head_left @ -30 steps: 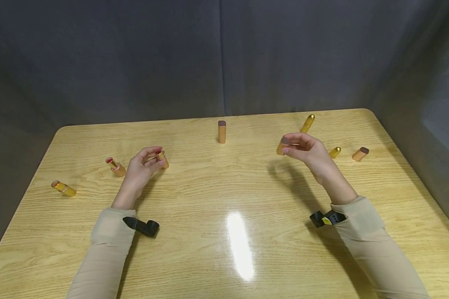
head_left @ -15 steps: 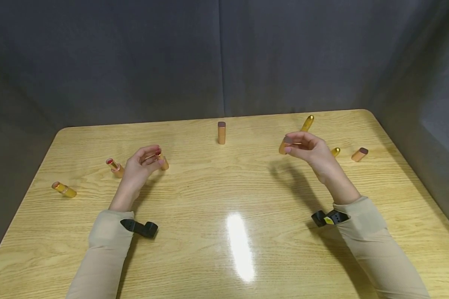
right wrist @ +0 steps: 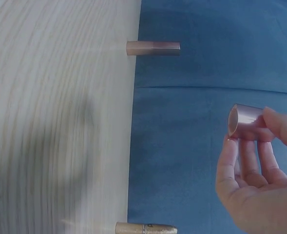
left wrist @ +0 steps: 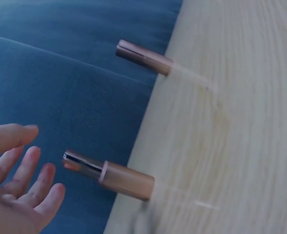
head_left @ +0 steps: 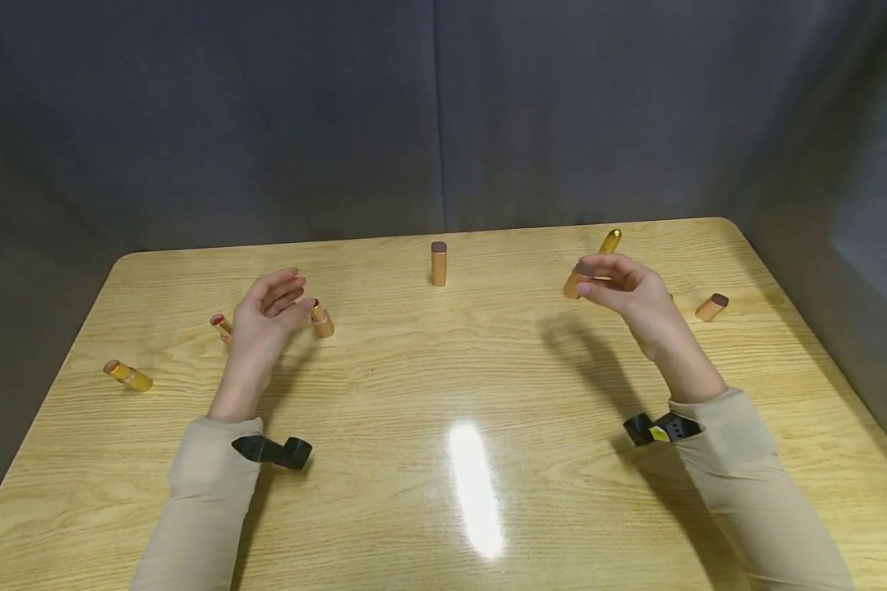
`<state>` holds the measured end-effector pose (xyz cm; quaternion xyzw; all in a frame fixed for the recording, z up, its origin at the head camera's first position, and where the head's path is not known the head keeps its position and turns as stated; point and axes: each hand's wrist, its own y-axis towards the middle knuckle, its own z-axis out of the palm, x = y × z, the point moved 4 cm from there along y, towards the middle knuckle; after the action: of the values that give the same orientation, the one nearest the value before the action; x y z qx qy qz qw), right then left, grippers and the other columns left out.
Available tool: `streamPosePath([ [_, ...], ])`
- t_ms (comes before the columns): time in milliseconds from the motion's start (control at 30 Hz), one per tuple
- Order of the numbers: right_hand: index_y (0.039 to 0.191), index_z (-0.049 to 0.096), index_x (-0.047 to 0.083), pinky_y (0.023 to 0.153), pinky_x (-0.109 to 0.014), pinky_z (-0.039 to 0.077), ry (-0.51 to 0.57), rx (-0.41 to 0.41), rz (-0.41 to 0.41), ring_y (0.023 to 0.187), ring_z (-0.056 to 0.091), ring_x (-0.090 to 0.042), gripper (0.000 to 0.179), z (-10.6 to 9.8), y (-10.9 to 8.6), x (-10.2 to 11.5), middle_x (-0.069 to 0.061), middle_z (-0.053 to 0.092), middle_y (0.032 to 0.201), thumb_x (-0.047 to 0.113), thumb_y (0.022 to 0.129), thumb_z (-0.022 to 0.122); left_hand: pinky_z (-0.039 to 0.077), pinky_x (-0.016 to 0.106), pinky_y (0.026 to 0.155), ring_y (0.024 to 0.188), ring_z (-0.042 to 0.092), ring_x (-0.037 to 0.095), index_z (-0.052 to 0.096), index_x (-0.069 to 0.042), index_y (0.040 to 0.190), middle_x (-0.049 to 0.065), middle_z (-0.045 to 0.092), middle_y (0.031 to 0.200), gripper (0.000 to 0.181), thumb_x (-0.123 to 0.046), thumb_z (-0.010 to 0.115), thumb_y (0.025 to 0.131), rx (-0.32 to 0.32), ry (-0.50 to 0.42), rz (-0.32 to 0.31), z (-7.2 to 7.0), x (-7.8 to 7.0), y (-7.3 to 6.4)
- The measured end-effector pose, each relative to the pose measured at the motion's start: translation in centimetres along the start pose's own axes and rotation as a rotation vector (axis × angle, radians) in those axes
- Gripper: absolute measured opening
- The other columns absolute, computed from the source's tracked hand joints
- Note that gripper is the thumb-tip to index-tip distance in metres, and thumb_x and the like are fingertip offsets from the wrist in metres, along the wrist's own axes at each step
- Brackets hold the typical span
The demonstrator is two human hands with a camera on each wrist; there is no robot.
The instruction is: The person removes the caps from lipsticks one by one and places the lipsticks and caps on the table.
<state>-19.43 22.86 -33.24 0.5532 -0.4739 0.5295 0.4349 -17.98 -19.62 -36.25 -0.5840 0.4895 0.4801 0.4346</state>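
Since half a second ago, we see the left hand [head_left: 264,316] move off toward ten o'clock, letting go of the uncapped lipstick [head_left: 324,323], while the right hand [head_left: 631,300] drifts toward two o'clock with the rose-gold cap [head_left: 572,285]. Taking twelve o'clock as the far edge of the desk [head_left: 384,492], we find the uncapped lipstick standing upright at the left hand's three o'clock. The left grip is apart, its fingers loosely curved and, in the left wrist view, clear of the lipstick. The right grip is clamped on the rose-gold cap, pinched between thumb and fingers above the desk, its hollow end showing in the right wrist view.

At the left hand's nine o'clock we see a second uncapped lipstick [head_left: 219,322], partly hidden, and at eight o'clock an uncapped gold lipstick [head_left: 128,375]. A tall rose-gold tube [head_left: 439,264] stands near the desk's twelve o'clock. From the right hand, we place a gold tube [head_left: 610,240] at eleven o'clock and a short rose-gold piece [head_left: 712,308] at three.
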Motion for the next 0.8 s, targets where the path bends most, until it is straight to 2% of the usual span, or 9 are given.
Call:
streamPosePath([
  [167, 0.106, 0.062, 0.024, 0.082, -0.011, 0.046, -0.011, -0.012, -0.003, 0.091, 0.06, 0.001, 0.023, -0.6, -0.1, 0.2, 0.017, 0.065, 0.101, 0.008, 0.09, 0.065, 0.045, 0.008, 0.088, 0.106, 0.055, 0.003, 0.05, -0.008, 0.133, -0.014, 0.058, 0.106, 0.044, -0.004, 0.062, 0.091, -0.111, -0.086, 0.032, -0.1, -1.0, -0.3],
  [333, 0.106, 0.063, 0.023, 0.081, -0.011, 0.046, -0.004, -0.023, -0.012, 0.089, 0.061, 0.002, 0.025, -1.2, -0.2, 0.3, 0.017, 0.066, 0.101, 0.003, 0.091, 0.061, 0.047, 0.009, 0.086, 0.104, 0.057, 0.005, 0.053, -0.007, 0.13, -0.011, 0.059, 0.104, 0.042, 0.001, 0.062, 0.089, -0.153, -0.142, 0.074, 0.4, -1.8, -0.6],
  [467, 0.105, 0.064, 0.024, 0.08, -0.01, 0.047, 0.011, -0.028, -0.023, 0.091, 0.061, 0.002, 0.028, -1.7, -0.2, 0.2, 0.017, 0.066, 0.101, 0.0, 0.091, 0.061, 0.047, 0.01, 0.087, 0.104, 0.058, 0.007, 0.052, -0.003, 0.129, -0.011, 0.058, 0.102, 0.041, 0.003, 0.06, 0.089, -0.134, -0.151, 0.106, 1.3, -2.3, -0.8],
  [633, 0.106, 0.065, 0.024, 0.082, -0.01, 0.046, 0.018, -0.034, -0.026, 0.093, 0.062, 0.003, 0.028, -2.4, -0.3, 0.2, 0.018, 0.067, 0.101, 0.001, 0.09, 0.063, 0.047, 0.011, 0.087, 0.102, 0.057, 0.004, 0.053, -0.006, 0.127, -0.012, 0.058, 0.103, 0.039, 0.002, 0.06, 0.09, -0.086, -0.122, 0.11, 2.7, -2.7, -0.8],
  [800, 0.109, 0.065, 0.024, 0.083, -0.01, 0.044, 0.008, -0.047, -0.022, 0.093, 0.063, 0.003, 0.027, -3.2, -0.5, 0.3, 0.018, 0.067, 0.101, 0.003, 0.09, 0.063, 0.047, 0.013, 0.09, 0.109, 0.056, 0.013, 0.052, -0.004, 0.129, -0.006, 0.057, 0.11, 0.039, 0.001, 0.059, 0.091, -0.022, -0.083, 0.119, 4.3, -2.8, -0.4],
])
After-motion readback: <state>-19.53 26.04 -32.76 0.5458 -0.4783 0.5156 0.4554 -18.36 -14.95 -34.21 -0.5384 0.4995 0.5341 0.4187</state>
